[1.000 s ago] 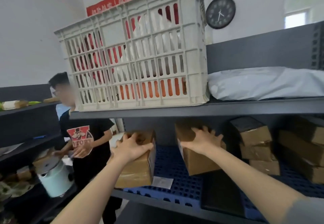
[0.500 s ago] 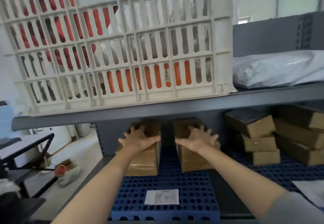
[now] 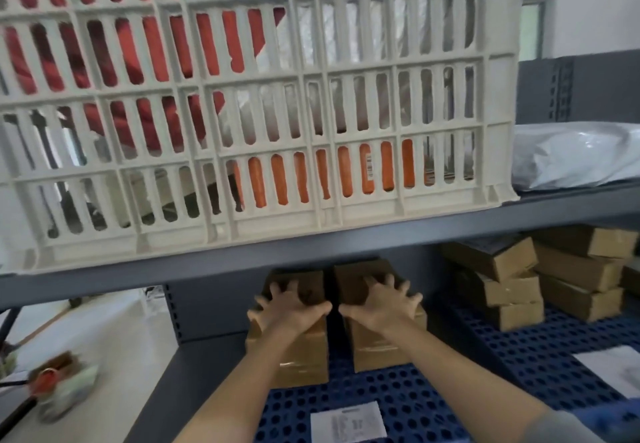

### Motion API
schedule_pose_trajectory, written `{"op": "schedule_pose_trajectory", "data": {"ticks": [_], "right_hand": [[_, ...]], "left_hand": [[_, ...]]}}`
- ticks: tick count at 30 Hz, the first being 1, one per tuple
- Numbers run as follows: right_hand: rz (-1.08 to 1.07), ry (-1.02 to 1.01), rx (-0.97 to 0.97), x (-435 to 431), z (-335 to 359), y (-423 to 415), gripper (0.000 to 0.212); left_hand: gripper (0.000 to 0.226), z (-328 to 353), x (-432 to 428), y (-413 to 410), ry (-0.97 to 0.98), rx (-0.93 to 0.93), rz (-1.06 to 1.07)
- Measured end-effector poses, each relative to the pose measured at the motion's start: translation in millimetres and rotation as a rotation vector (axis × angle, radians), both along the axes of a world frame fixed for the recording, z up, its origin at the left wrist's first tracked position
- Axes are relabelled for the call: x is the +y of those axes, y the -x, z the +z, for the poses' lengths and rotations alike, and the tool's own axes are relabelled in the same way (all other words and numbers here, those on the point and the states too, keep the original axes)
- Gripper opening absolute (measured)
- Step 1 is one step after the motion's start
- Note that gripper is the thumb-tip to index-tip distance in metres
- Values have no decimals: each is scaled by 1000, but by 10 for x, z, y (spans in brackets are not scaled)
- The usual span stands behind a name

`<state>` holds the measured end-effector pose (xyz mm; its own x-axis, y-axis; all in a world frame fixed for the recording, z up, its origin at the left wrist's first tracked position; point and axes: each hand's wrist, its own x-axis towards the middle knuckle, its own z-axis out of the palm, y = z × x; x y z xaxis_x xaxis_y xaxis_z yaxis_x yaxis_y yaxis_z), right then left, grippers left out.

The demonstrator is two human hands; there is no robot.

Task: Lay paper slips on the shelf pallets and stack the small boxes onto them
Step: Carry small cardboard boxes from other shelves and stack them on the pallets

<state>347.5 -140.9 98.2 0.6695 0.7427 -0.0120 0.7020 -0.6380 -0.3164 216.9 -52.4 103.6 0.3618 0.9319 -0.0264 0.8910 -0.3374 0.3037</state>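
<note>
Your left hand [image 3: 290, 308] grips the top of the left box [image 3: 299, 356] with fingers spread and bent over it, and your right hand [image 3: 381, 304] grips the right box [image 3: 377, 349] the same way. Both boxes stand just beside each other at the far end of the blue pallet [image 3: 408, 394], under the upper shelf [image 3: 346, 245]. A paper slip [image 3: 348, 423] lies bare on the pallet nearer to you, and other stacked boxes [image 3: 502, 290] sit far right.
</note>
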Motion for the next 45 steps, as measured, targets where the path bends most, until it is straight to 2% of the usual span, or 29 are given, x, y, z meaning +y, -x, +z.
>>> {"op": "schedule_pose_trajectory", "data": {"ticks": [15,20,27,30,33,37,45], "right_hand": [[-36,86,14,35,-12,-242,93],[12,96,28,52,4,-308,100],[64,-57,143,19,56,-341,102],[76,-145,142,-76,130,-328,93],[64,-207,86,-239,260,-320,81],[55,-299,58,-558,372,-313,76],[-39,-405,-48,-1484,566,-314,61]], "left_hand": [[88,-90,231,67,69,8,38],[88,-86,340,110,92,-7,56],[76,43,318,133,29,-119,76],[71,119,280,156,-28,-146,77],[65,225,218,151,-75,-194,44],[57,338,-9,-1,-121,-284,-42],[56,492,-823,-461,-147,-394,-333]]}}
